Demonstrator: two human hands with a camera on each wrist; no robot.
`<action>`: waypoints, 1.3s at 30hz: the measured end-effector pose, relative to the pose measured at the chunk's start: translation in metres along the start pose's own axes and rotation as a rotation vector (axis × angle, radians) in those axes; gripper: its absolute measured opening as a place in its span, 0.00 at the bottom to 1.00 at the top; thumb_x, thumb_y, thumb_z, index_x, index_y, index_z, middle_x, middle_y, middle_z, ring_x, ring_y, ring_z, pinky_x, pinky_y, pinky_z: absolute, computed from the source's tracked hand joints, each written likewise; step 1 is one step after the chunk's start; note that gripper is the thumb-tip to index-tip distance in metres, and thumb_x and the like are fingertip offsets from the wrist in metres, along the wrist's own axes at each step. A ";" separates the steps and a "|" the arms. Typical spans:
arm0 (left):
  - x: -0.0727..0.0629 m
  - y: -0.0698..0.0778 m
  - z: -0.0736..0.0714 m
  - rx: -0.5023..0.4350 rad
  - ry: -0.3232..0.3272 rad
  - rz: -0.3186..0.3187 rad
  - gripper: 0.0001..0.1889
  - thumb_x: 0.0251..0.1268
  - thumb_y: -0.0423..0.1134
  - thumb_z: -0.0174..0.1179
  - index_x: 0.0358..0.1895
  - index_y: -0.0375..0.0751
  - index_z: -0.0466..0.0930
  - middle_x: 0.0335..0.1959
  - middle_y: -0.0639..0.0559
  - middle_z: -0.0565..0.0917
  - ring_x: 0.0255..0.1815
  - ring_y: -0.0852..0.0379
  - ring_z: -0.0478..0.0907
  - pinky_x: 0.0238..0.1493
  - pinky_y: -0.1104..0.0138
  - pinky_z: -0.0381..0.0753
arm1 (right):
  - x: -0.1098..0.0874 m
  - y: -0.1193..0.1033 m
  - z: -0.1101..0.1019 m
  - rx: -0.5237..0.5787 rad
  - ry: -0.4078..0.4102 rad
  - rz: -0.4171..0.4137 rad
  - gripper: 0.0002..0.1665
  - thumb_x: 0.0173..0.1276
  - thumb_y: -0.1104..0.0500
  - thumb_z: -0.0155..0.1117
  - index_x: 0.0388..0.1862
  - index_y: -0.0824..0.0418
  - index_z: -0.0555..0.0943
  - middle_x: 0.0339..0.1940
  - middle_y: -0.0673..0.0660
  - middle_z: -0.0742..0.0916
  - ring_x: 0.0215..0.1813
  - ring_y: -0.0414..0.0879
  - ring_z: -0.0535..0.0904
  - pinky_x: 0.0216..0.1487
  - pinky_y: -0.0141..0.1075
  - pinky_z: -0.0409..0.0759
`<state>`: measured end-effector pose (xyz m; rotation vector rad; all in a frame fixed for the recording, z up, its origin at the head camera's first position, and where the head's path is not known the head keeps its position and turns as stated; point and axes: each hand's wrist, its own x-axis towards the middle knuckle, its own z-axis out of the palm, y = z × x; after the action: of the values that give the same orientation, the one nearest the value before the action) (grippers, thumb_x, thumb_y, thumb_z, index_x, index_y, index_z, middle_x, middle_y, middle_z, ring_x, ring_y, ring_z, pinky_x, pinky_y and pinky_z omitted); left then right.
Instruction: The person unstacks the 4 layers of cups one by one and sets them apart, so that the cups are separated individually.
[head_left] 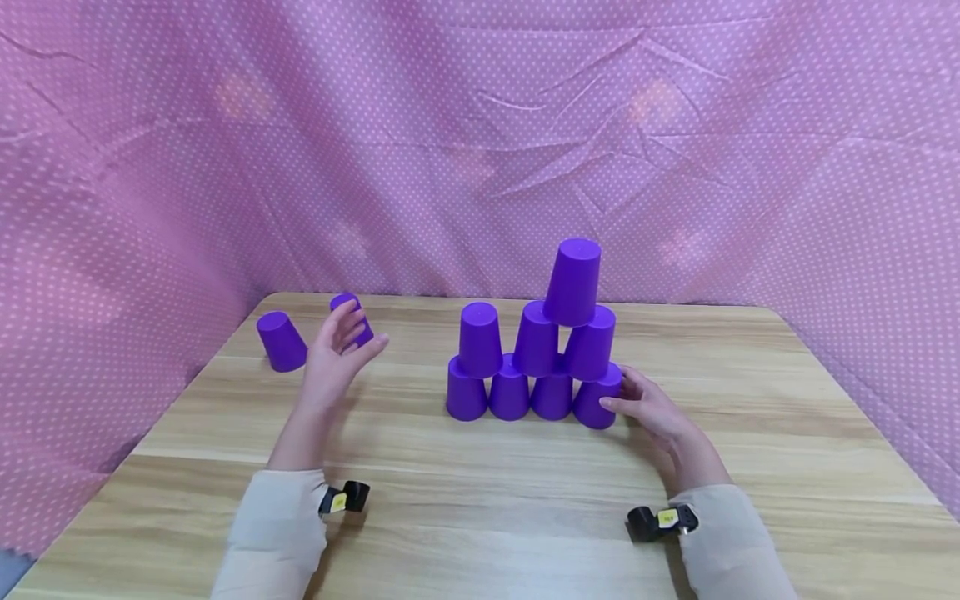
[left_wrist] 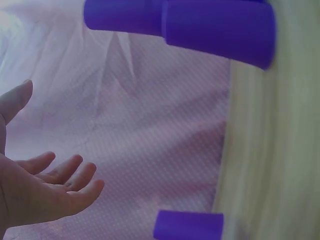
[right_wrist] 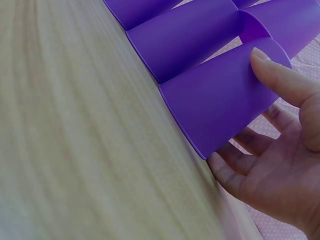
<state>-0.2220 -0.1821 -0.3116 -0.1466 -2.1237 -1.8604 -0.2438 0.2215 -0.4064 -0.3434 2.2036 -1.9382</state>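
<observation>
Purple cups (head_left: 509, 396) stand inverted, mouths down, on the wood-grain tabletop (head_left: 495, 500). Eight form a stack right of centre: a bottom row of four, a second row of three bridging them, and a top cup (head_left: 573, 283) seated over the middle and right cups of the second row. Two further cups are well apart on the left side: an outer cup (head_left: 283, 343) and an inner cup (head_left: 363, 335), the latter partly hidden by the left hand (head_left: 333, 358). The left hand is raised with fingers spread and holds nothing. The right hand (head_left: 652, 412) grips the rightmost bottom cup (head_left: 588, 406), thumb on the near side, fingers around the outer side. Each pale sleeve (head_left: 277, 521) has a black wrist camera (head_left: 356, 497) at its cuff. A pink dotted cloth (head_left: 420, 192) hangs behind the tabletop.
</observation>
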 end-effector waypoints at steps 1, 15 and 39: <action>0.000 0.002 0.002 -0.009 -0.007 -0.004 0.36 0.50 0.33 0.61 0.63 0.36 0.53 0.58 0.40 0.64 0.58 0.49 0.61 0.58 0.61 0.59 | 0.000 0.000 0.000 0.000 0.000 0.000 0.40 0.54 0.64 0.61 0.63 0.70 0.53 0.56 0.71 0.67 0.55 0.56 0.64 0.58 0.48 0.57; 0.001 0.031 0.036 -0.179 -0.082 0.048 0.35 0.49 0.29 0.60 0.62 0.37 0.54 0.57 0.43 0.66 0.56 0.52 0.63 0.57 0.64 0.60 | 0.000 -0.002 0.001 -0.015 0.003 0.013 0.39 0.55 0.63 0.61 0.62 0.69 0.54 0.55 0.70 0.68 0.55 0.56 0.64 0.58 0.47 0.57; 0.020 0.067 0.124 -0.196 -0.251 0.105 0.36 0.46 0.32 0.64 0.61 0.37 0.57 0.55 0.47 0.68 0.55 0.56 0.64 0.55 0.68 0.63 | 0.000 -0.002 0.001 -0.006 0.004 0.001 0.38 0.55 0.64 0.61 0.62 0.70 0.55 0.55 0.70 0.69 0.54 0.53 0.66 0.58 0.46 0.57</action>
<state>-0.2430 -0.0534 -0.2554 -0.5517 -2.0360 -2.0760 -0.2439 0.2204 -0.4041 -0.3403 2.2120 -1.9340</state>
